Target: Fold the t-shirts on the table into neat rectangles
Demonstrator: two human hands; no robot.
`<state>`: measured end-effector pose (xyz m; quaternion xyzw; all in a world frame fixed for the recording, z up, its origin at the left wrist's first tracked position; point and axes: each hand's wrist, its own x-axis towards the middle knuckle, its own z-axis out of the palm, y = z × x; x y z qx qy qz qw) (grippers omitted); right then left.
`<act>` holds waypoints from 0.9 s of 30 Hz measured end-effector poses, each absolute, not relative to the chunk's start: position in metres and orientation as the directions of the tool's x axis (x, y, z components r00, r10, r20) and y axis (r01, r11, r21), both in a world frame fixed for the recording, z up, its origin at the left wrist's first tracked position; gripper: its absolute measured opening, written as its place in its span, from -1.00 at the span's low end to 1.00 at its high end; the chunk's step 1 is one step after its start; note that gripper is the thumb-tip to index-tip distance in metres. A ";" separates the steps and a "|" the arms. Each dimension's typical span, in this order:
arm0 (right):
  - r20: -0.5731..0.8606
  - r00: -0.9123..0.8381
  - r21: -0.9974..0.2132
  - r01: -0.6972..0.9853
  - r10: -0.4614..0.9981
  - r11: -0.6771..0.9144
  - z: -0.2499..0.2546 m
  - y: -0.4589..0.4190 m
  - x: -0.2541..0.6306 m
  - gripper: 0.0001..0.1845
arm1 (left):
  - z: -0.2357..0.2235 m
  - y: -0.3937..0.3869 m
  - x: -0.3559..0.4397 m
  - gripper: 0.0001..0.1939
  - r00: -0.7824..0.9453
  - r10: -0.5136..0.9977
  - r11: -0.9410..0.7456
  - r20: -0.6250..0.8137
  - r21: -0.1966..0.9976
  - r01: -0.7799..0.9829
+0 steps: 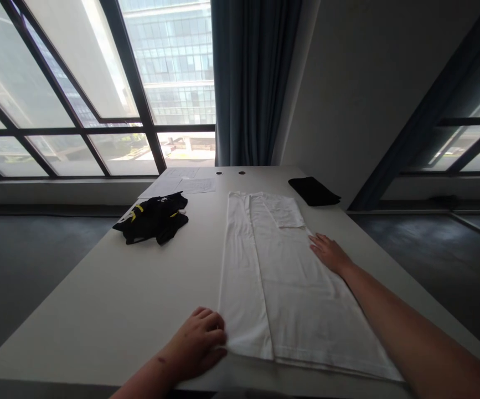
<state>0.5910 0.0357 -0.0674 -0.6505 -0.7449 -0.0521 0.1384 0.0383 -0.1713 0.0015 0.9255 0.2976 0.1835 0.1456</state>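
White rectangular table, far edge near a blue-grey fabric curtain and dark-framed windows; grey floor both sides. White cloth garment, partly folded, lies flat right of centre, running from the near edge toward the far edge. Left hand: fingers curled, at the garment's near-left corner; can't tell if they grip it. Right hand: fingers extended, close together, palm down on the garment's right side. Counts: one white garment, one crumpled black cloth item with yellow and white marks toward the left edge, one folded black cloth by the far-right corner, two small dark round spots by the far edge, paper sheets at far-left corner, overlapping, exact count unclear.
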 end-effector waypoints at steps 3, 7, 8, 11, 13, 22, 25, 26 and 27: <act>0.193 -0.014 -0.145 0.989 0.981 0.042 -0.074 0.004 0.644 -0.35 | 0.004 -0.172 0.038 -0.98 0.752 0.612 -0.771 0.243 0.395 0.500; 0.168 -0.014 -0.103 0.994 0.986 0.032 -0.071 -0.012 0.650 -0.29 | 0.010 -0.178 0.039 -0.87 0.727 0.655 -0.724 0.207 0.448 0.525; 0.168 -0.010 -0.084 0.996 0.986 0.024 -0.070 -0.013 0.646 -0.28 | 0.012 -0.180 0.039 -0.85 0.718 0.668 -0.709 0.196 0.461 0.533; 0.178 0.009 -0.051 0.999 0.984 0.000 -0.066 -0.013 0.633 -0.30 | 0.016 -0.185 0.038 -0.84 0.692 0.700 -0.673 0.178 0.488 0.555; 0.176 0.002 -0.047 0.999 0.984 0.007 -0.065 -0.013 0.629 -0.30 | 0.018 -0.188 0.037 -0.84 0.680 0.713 -0.658 0.173 0.500 0.563; 0.145 -0.060 -0.112 0.991 0.988 0.076 -0.059 -0.018 0.628 -0.38 | 0.023 -0.183 0.044 -0.79 0.682 0.722 -0.637 0.117 0.497 0.589; 0.165 -0.093 -0.166 0.979 0.982 0.121 -0.056 -0.018 0.626 -0.42 | 0.022 -0.174 0.065 -0.80 0.688 0.715 -0.664 0.128 0.431 0.610; 0.169 -0.107 -0.187 0.973 0.980 0.138 -0.055 -0.018 0.626 -0.43 | 0.024 -0.170 0.075 -0.82 0.703 0.700 -0.681 0.127 0.416 0.603; 0.171 -0.120 -0.209 0.965 0.978 0.156 -0.054 -0.018 0.625 -0.44 | 0.027 -0.166 0.088 -0.83 0.727 0.676 -0.703 0.122 0.404 0.586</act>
